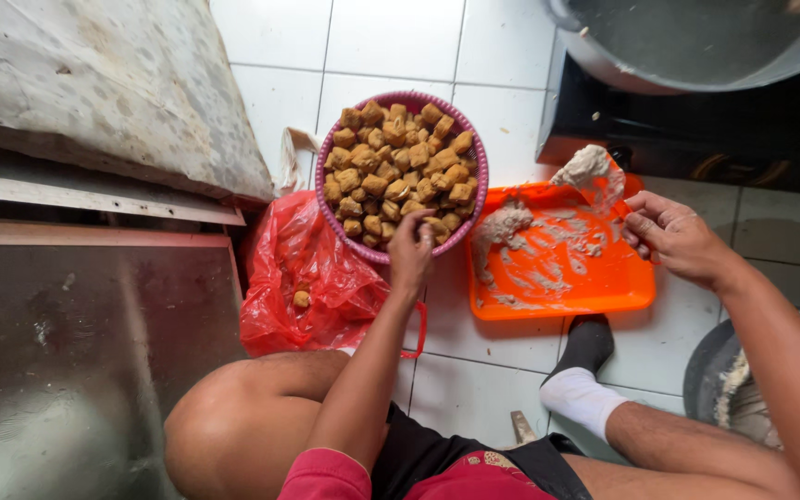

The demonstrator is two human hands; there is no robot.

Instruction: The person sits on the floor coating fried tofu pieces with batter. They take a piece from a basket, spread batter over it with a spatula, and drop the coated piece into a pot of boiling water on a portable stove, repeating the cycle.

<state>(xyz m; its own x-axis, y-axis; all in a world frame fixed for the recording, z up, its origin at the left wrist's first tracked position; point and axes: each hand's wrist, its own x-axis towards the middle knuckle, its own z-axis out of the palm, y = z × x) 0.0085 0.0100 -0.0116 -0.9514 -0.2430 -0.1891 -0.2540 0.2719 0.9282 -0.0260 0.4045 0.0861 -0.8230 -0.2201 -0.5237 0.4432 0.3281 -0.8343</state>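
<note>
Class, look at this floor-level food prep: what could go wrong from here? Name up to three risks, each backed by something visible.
1. The basket of fried tofu cubes is heaped to the rim; the left hand reaching in might knock cubes onto the tiled floor.
2. The orange tray smeared with paste sits beside the socked foot, which could possibly step in it.
3. The paste-covered right hand may slip.

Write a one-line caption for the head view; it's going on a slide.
Left hand reaches into a basket of fried tofu cubes; right hand rests at an orange tray.
</note>
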